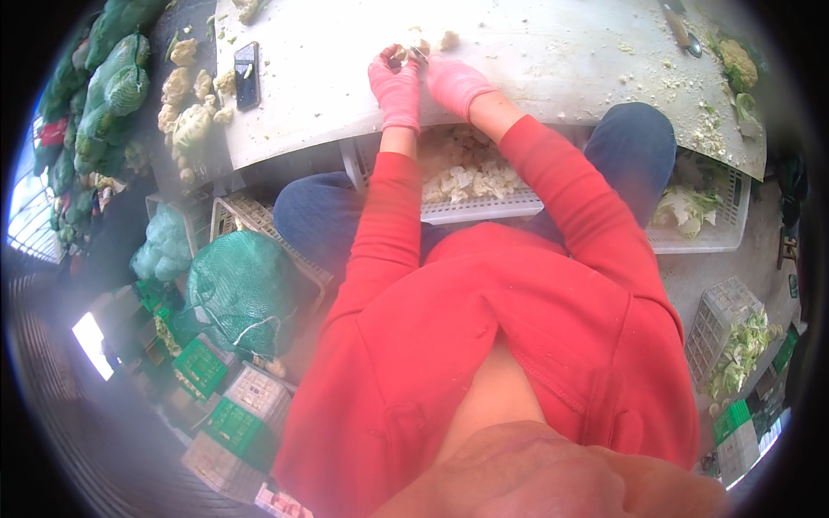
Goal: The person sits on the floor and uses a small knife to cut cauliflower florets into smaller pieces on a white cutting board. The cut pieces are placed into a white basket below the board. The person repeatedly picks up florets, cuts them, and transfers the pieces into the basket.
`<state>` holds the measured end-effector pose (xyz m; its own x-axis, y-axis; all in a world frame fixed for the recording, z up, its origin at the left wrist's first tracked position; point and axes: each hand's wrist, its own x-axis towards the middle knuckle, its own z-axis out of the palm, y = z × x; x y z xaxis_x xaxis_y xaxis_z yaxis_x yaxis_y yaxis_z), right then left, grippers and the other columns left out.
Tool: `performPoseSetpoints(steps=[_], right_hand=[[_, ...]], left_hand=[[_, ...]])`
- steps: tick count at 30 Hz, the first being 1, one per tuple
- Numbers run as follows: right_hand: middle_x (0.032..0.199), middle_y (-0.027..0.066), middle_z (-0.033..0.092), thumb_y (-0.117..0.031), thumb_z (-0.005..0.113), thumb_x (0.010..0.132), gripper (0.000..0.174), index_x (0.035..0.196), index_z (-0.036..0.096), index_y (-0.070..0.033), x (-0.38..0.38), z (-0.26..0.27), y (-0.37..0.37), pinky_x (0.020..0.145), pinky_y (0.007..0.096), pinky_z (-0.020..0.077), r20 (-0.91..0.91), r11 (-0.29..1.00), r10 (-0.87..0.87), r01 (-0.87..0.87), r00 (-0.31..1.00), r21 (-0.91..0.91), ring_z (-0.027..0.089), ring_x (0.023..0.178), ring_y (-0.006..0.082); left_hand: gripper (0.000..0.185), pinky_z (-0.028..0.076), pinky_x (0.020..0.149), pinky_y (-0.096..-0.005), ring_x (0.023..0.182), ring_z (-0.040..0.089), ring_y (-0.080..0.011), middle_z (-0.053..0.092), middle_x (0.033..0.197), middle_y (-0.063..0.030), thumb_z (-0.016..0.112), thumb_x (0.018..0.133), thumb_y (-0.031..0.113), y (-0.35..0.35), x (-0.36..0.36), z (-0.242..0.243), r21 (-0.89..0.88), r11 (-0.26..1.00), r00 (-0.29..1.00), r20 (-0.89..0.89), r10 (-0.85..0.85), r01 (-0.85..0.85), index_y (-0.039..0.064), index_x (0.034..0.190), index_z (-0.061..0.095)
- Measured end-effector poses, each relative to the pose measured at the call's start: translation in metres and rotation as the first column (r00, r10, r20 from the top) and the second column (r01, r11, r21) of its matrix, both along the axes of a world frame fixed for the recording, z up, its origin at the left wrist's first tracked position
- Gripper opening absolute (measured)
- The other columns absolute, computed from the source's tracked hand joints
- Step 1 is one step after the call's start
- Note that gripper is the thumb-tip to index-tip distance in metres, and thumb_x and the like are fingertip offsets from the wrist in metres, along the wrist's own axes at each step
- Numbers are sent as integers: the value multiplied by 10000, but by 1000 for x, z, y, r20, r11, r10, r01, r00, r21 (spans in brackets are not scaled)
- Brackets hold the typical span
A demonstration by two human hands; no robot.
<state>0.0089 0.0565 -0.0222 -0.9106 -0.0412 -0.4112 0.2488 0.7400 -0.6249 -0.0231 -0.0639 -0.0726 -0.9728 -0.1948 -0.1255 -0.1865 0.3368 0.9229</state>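
Both hands wear pink gloves and meet over the white tabletop (311, 84). My left hand (396, 90) grips a piece of cauliflower (403, 53), its fingers curled around it. Close on the right, my right hand (456, 84) is closed on a small knife, whose thin blade (420, 56) shows against the cauliflower; its handle is hidden in the glove. Just beyond the fingertips lies a loose cauliflower floret (449, 41). Below the table edge, between my knees, a white plastic crate (479, 210) holds many cut cauliflower florets (469, 181), partly covered by my forearms.
A smartphone (247, 76) lies at the left, beside whole and broken cauliflower (192, 124). At the right are a spoon (693, 45) and cauliflower with leaves (738, 63). Green net sacks (239, 291) and a crate of leaf trimmings (703, 243) flank my legs.
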Motion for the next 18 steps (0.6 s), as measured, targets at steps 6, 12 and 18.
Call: performPoseSetpoints(steps=[6, 12, 18], right_hand=[[948, 207, 700, -199, 436, 991, 317, 1215, 584, -31, -16, 15, 5, 646, 533, 565, 405, 967, -59, 153, 912, -203, 698, 825, 376], [849, 73, 545, -285, 520, 1016, 266, 1139, 537, -51, 25, 32, 37, 503, 383, 502, 455, 862, -99, 304, 885, -405, 520, 573, 178], [757, 27, 524, -318, 569, 1007, 249, 1068, 539, -79, 77, 38, 85, 441, 316, 439, 383, 732, -358, 511, 852, -452, 452, 469, 137]], left_hand=[[489, 553, 776, -302, 891, 646, -168, 660, 1110, -107, 775, 817, -3, -20, -12, -3, 185, 977, 991, 65, -116, 102, 37, 1285, 639], [484, 533, 872, -315, 1033, 631, -213, 607, 1264, -128, 731, 846, 19, -35, -33, 3, 28, 979, 978, 32, -204, 203, 75, 1319, 646], [416, 496, 997, -415, 1209, 583, -317, 582, 1352, -171, 672, 912, 409, 43, -33, 17, -718, 652, 791, -241, -562, 245, 208, 1276, 691]])
